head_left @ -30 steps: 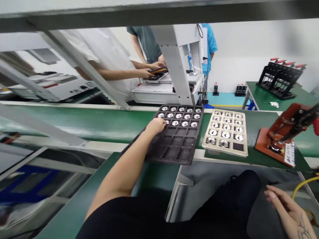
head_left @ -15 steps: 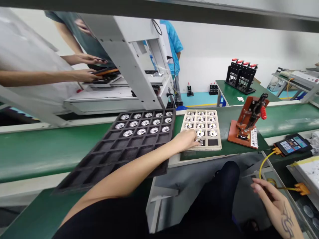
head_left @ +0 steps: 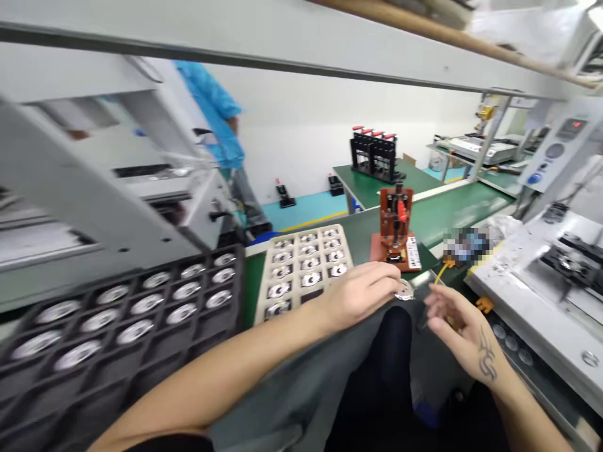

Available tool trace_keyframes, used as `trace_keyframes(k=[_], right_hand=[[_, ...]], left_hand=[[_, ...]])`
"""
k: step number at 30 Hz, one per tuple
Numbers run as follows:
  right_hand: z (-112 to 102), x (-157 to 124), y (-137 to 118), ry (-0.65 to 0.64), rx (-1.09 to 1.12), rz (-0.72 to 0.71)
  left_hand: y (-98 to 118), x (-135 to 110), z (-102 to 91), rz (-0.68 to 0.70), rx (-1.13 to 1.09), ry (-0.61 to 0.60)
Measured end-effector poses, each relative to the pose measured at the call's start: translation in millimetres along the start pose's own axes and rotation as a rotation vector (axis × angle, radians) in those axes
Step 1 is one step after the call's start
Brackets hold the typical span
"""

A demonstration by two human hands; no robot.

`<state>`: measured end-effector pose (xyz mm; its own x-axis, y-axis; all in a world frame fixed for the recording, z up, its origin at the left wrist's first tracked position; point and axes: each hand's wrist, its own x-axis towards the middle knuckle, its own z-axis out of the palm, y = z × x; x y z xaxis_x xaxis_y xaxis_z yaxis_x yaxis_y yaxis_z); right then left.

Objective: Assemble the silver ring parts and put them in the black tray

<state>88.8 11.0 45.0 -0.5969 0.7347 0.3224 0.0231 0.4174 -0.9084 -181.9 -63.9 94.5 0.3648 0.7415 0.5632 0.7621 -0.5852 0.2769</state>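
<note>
My left hand (head_left: 360,295) is closed at the fingertips on a round silver metal part (head_left: 404,289), held above my lap. To its right, my right hand (head_left: 455,323) is half curled, with thumb and fingers apart and nothing visible in it. Beside my left forearm stands a cream tray (head_left: 296,270) of round silver parts in square cells. Part of its near end is hidden by the arm. Just beyond my hands is an orange-brown clamp fixture (head_left: 396,229) with a red-tipped lever.
A black tray (head_left: 155,351) with several silver rings is at the left. On the right are a device with a blurred screen (head_left: 466,245), a yellow cable (head_left: 441,274) and a white machine (head_left: 532,282). Black clamps (head_left: 373,154) stand on a far table. A person in blue (head_left: 211,113) stands behind.
My left hand has left the cream tray and moved right with a silver part. My right hand has come up towards it. The view has turned to the right.
</note>
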Motion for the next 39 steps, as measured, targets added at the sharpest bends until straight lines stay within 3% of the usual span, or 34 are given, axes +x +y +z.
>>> trace_keyframes(k=[5, 10, 14, 19, 24, 28, 31, 34, 39], right_hand=[[-18.5, 8.2, -23.9, 0.056, -0.017, -0.077], [-44.2, -4.8, -23.5, 0.198, -0.095, -0.067], [-72.6, -19.2, -18.5, 0.284, -0.178, -0.005], [-134.2, -49.3, -18.2, 0.524, -0.413, 0.069], [-191.4, -73.1, -38.0, 0.740, -0.591, 0.125], [-209.6, -92.2, -49.3, 0.761, -0.624, 0.163], [-215.3, -110.0, -52.3, 0.791, -0.621, 0.197], [-223.2, -115.1, -54.7, 0.807, -0.647, 0.212], [-244.3, -72.1, -46.9, 0.703, -0.689, 0.249]], left_hand=[[15.0, 57.8, 32.7, 0.254, -0.097, -0.010], [26.9, 94.6, 55.8, 0.466, -0.042, 0.031], [37.0, 120.1, 83.5, 0.557, -0.068, 0.041], [32.7, 176.4, 123.5, 0.413, -0.317, -0.073], [23.4, 285.3, 168.1, 0.205, -0.373, -0.256], [15.1, 355.3, 200.8, 0.176, -0.326, -0.534], [5.9, 377.8, 215.9, 0.189, -0.341, -0.641], [-0.8, 385.5, 223.4, 0.198, -0.369, -0.677], [-2.0, 388.8, 224.3, 0.202, -0.447, -0.666]])
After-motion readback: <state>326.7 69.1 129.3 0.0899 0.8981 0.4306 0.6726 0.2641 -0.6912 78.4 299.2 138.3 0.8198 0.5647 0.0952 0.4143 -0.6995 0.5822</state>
